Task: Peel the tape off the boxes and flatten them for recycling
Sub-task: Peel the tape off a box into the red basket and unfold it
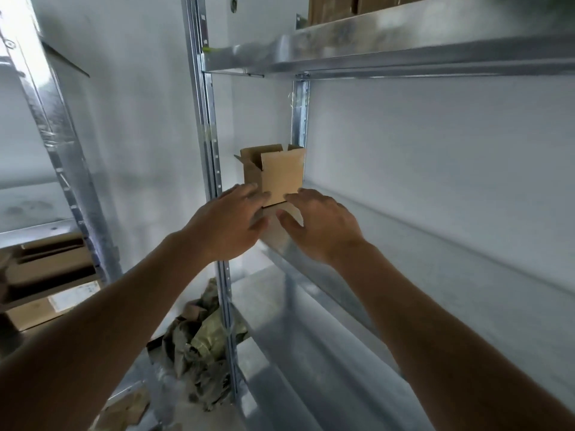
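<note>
A small brown cardboard box (281, 174) stands upright at the left end of a metal shelf (435, 275), its top flaps raised. Both my arms reach up toward it. My left hand (230, 222) is at the box's lower left corner, fingers extended and touching or nearly touching the cardboard. My right hand (320, 222) is at the lower right corner, fingers spread and relaxed, just in front of the box. Neither hand grips it. No tape shows on the visible faces.
A steel upright post (205, 119) runs just left of the box. The upper shelf (389, 48) carries more cardboard boxes (333, 7). Crumpled packing paper (202, 340) lies on the floor below. Flattened boxes (49, 281) are stacked on a left-hand rack.
</note>
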Demonstrator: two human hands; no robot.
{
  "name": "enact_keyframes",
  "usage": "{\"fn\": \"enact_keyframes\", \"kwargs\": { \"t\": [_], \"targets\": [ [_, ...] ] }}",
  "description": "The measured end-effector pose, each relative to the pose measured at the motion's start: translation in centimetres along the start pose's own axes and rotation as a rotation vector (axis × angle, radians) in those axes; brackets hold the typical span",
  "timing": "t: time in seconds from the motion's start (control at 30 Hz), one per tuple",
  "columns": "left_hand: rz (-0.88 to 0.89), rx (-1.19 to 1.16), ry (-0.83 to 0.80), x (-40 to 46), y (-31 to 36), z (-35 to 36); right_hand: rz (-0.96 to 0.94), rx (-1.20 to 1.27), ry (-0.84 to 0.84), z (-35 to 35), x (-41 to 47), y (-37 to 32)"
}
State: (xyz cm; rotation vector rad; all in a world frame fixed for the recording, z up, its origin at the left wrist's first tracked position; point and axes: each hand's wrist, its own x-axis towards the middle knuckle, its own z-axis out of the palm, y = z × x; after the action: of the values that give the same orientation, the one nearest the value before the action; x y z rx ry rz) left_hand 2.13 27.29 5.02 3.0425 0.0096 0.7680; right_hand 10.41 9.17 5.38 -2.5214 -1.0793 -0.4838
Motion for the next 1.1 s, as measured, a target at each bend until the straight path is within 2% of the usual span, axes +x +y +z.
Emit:
{"fn": "enact_keyframes", "kwargs": {
  "t": [0.3,0.63,0.8,0.9,1.1],
  "targets": [
    [0.055,-0.068,0.052,10.0,-11.6,6.4,0.050,-0.111,0.001,4.2,12.3,1.7],
    [0.092,-0.048,-0.183,18.6,-24.2,13.5,0.210,-0.120,0.095,12.2,24.6,0.4],
    [0.173,-0.153,-0.188,21.4,-27.0,16.2,0.290,-0.143,0.051,14.4,27.6,0.2],
    [0.214,-0.251,-0.197,22.7,-27.3,17.4,0.317,-0.149,0.084,14.7,27.9,0.6],
    [0.194,-0.489,-0.276,24.4,-26.0,19.0,0.266,-0.205,0.120,14.2,26.8,2.0]
  ]
}}
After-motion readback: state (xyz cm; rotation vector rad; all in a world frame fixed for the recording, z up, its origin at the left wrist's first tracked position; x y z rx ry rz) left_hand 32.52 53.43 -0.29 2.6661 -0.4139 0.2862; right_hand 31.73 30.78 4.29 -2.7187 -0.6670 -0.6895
